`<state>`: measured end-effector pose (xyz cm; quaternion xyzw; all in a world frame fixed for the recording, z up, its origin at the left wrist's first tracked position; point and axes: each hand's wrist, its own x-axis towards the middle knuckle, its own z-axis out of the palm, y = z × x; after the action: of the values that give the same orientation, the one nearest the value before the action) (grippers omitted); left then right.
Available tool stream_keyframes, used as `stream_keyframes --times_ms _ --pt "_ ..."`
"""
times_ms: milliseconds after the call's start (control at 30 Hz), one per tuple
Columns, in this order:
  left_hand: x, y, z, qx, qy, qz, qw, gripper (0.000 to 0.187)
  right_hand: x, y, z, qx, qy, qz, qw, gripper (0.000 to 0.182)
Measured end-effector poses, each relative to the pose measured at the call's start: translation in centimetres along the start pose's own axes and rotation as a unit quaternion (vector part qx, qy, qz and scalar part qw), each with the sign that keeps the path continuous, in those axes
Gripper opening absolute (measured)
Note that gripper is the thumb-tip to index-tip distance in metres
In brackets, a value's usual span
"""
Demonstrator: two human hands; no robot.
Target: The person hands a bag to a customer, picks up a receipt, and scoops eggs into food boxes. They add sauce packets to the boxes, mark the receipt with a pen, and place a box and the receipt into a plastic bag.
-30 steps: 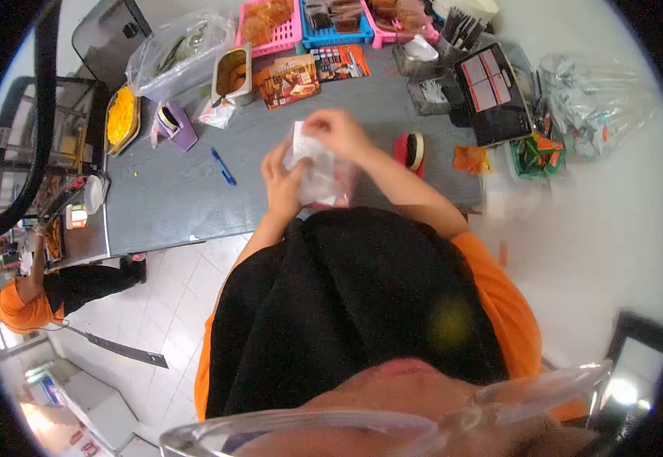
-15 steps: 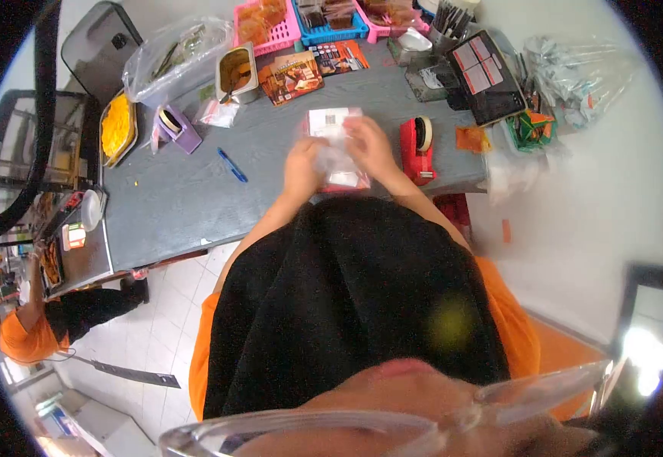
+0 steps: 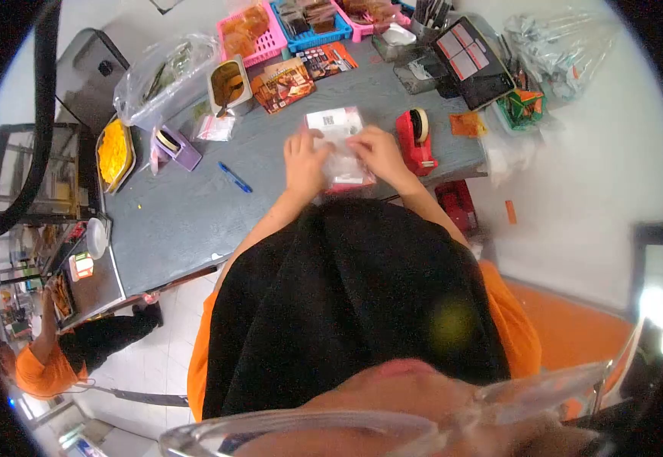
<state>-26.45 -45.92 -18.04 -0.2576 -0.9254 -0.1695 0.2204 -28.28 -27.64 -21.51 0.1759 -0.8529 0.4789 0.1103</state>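
Observation:
A flat white-and-red package (image 3: 334, 120) in clear plastic, with a square printed code near its top, lies on the grey table before me. My left hand (image 3: 305, 162) rests at its left edge with fingers apart. On the right side, my right hand (image 3: 382, 156) pinches the clear wrapping between thumb and fingers. A red tape dispenser (image 3: 416, 145) stands just right of my right hand. A blue pen (image 3: 234, 177) lies to the left of my left hand.
Printed cards (image 3: 284, 85), a metal container (image 3: 230, 87) and a purple tape dispenser (image 3: 182, 152) sit behind and left. Pink and blue baskets (image 3: 312, 35) line the back. A tablet (image 3: 474, 65) stands back right. Another person (image 3: 49, 365) is at far left.
My right hand has slid from the package's upper part down to its right side. My left hand's fingers have lifted and spread at the left edge. The whole view has shifted slightly.

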Motion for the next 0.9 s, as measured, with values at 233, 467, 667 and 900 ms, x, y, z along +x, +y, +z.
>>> stream_keyframes --times_ms 233,467,667,900 --pt "2.7 -2.5 -0.1 -0.106 -0.086 0.140 0.981 0.022 1.5 0.8 2.6 0.228 0.006 0.067 0.971 0.018" --pt "3.1 -2.8 0.1 -0.171 -0.148 0.060 0.972 0.027 1.3 0.5 2.1 0.186 0.007 0.100 0.977 0.019" --pt "2.7 -4.1 1.7 -0.384 -0.185 -0.305 0.852 0.012 0.9 -1.9 1.4 0.205 0.085 0.045 0.974 0.016" --pt "1.6 -5.5 2.9 -0.613 -0.146 -0.447 0.635 0.025 0.3 -2.3 3.2 0.035 0.017 -0.143 0.989 0.015"
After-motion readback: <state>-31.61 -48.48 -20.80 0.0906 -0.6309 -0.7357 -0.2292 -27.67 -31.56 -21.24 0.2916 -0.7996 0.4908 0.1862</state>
